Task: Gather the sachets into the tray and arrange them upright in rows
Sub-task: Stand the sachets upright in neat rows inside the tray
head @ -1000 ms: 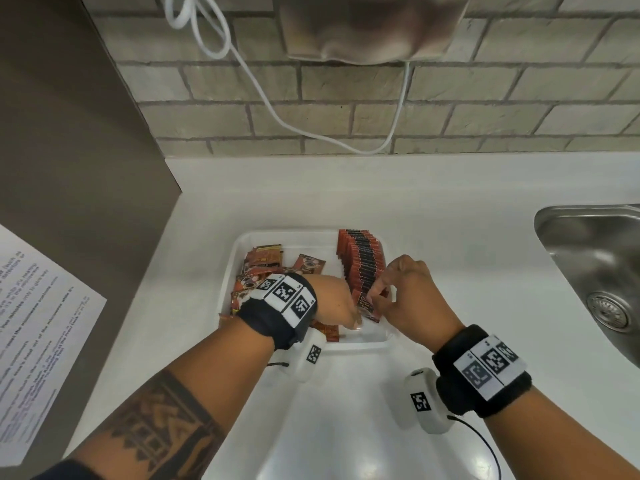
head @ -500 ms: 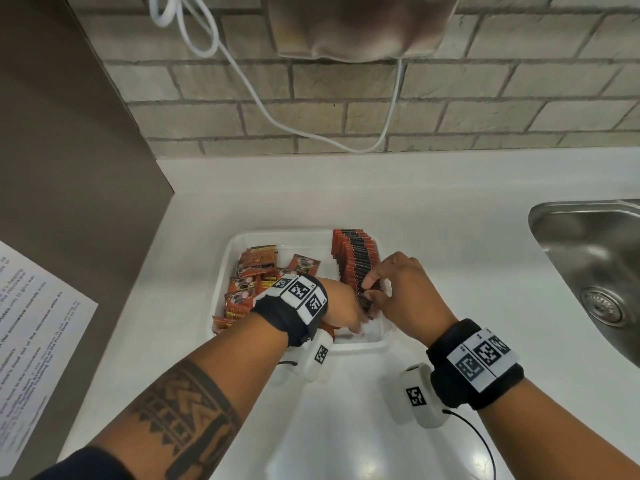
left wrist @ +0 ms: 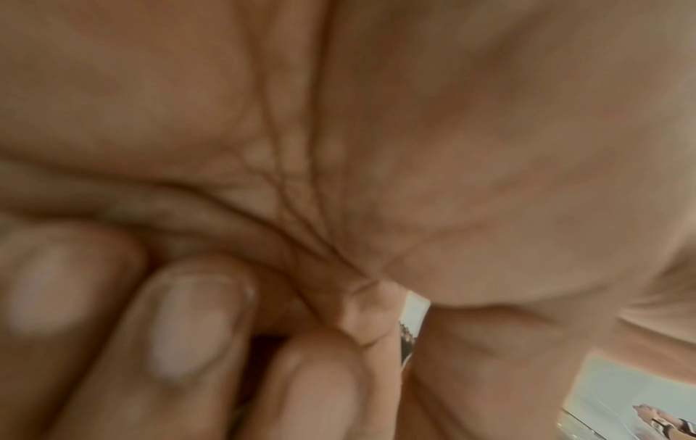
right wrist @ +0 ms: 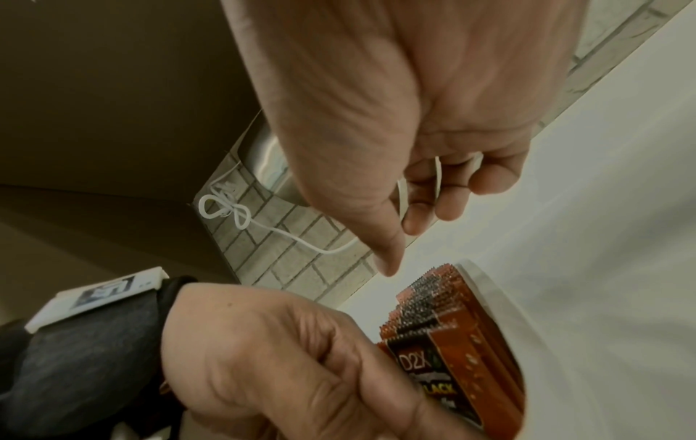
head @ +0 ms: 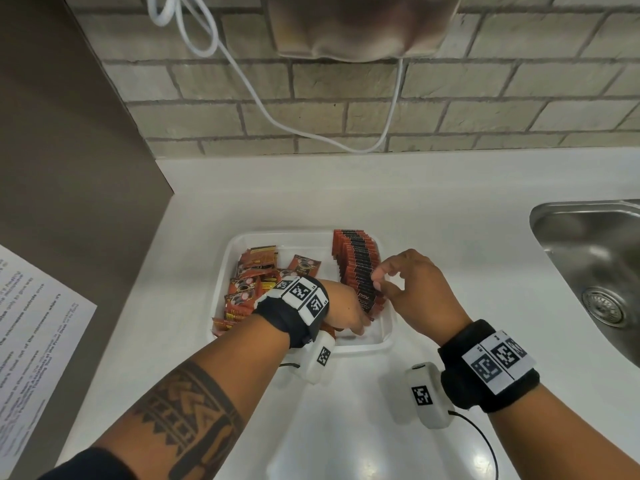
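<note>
A white tray sits on the counter. Along its right side stands a row of red-and-black sachets, upright on edge. Loose sachets lie jumbled in its left half. My left hand reaches in at the front and grips the nearest sachets of the row. In the left wrist view its fingers are curled, with a thin sachet edge between them. My right hand hovers just over the row's near end. It holds nothing and its fingers are loosely curled.
A steel sink lies at the right. A brown cabinet side with a printed sheet borders the left. A white cable hangs on the brick wall under a metal wall unit.
My right hand has let go of the near end of the row and lifted slightly, its fingers parted. My left hand stays at the front of the row.
</note>
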Motion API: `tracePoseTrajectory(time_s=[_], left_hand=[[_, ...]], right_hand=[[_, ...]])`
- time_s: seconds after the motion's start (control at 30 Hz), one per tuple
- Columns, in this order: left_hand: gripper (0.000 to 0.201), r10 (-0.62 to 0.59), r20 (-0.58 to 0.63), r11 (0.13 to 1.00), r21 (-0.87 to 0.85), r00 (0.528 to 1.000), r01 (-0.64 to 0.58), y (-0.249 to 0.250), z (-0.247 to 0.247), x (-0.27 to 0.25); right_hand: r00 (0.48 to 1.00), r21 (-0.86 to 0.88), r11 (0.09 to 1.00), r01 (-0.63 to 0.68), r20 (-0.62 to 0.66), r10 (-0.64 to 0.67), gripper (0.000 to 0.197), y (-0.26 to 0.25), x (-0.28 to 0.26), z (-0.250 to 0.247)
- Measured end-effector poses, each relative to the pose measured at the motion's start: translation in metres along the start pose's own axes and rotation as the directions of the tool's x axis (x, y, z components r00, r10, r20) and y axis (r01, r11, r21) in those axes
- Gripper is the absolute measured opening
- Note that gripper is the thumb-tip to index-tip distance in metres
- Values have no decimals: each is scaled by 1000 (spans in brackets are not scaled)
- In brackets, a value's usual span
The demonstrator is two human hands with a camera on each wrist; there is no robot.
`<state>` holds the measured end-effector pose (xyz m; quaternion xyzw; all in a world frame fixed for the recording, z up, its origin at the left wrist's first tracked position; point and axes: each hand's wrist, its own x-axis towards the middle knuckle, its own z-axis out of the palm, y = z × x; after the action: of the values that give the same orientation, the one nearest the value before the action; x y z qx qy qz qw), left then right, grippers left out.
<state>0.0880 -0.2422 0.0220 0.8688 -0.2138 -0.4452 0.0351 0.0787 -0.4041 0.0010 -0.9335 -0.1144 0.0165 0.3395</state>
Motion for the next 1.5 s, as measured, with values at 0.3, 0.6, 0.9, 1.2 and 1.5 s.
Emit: tracePoseTrajectory(time_s=[0.3, 0.6, 0.9, 1.2, 1.5], left_hand=[[28, -80, -160, 989, -138, 984, 58, -30, -8, -26], [26, -293, -465, 952, -222, 835, 210, -109, -18, -65], [44, -367, -435, 930, -198, 822, 310, -131, 3, -58], [56, -314, -425, 945, -230, 849, 234, -151, 9, -58], [59, -213, -443, 971, -193, 871, 140, -158, 11, -59]], right_hand=[[997, 107, 994, -24, -66, 31, 10, -25, -14, -17], [947, 299, 930, -213, 298, 121, 15, -85, -12, 21], [828, 186, 874, -449, 454, 329, 26, -118, 60, 81], [803, -292, 909, -298, 438, 404, 32, -117, 96, 116], [811, -523, 831, -192, 392, 434, 32, -123, 103, 121]])
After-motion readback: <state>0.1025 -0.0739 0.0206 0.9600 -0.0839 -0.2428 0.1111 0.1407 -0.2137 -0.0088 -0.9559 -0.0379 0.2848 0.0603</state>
